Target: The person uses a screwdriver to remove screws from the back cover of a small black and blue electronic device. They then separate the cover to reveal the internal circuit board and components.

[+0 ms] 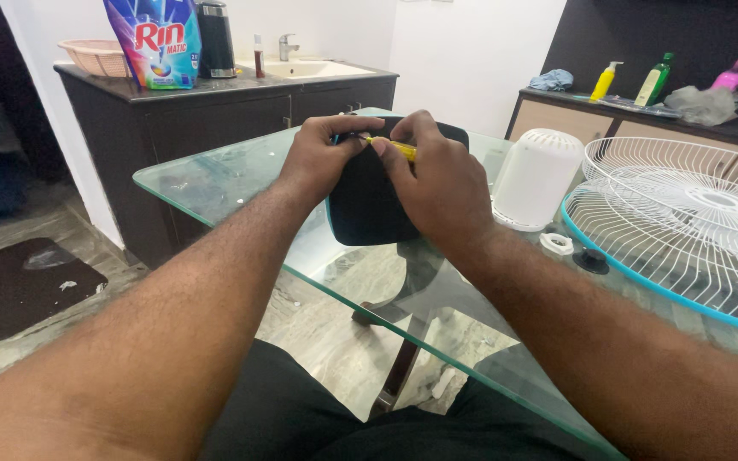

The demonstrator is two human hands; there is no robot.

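A black rounded plastic part point(369, 205) with a teal edge stands upright on the glass table point(215, 175). My left hand point(322, 154) grips its upper left edge. My right hand point(437, 183) wraps over its right side and holds a yellow-handled screwdriver point(399, 149) against the top of the part. The screwdriver's tip is hidden between my fingers.
A white cylindrical housing point(535, 177), a small white ring point(557, 243) and a black knob point(591, 259) lie to the right. A white wire fan guard with a teal rim point(685, 230) covers the table's right end. Behind stand a dark counter with a sink point(309, 68), a detergent bag point(157, 43) and bottles.
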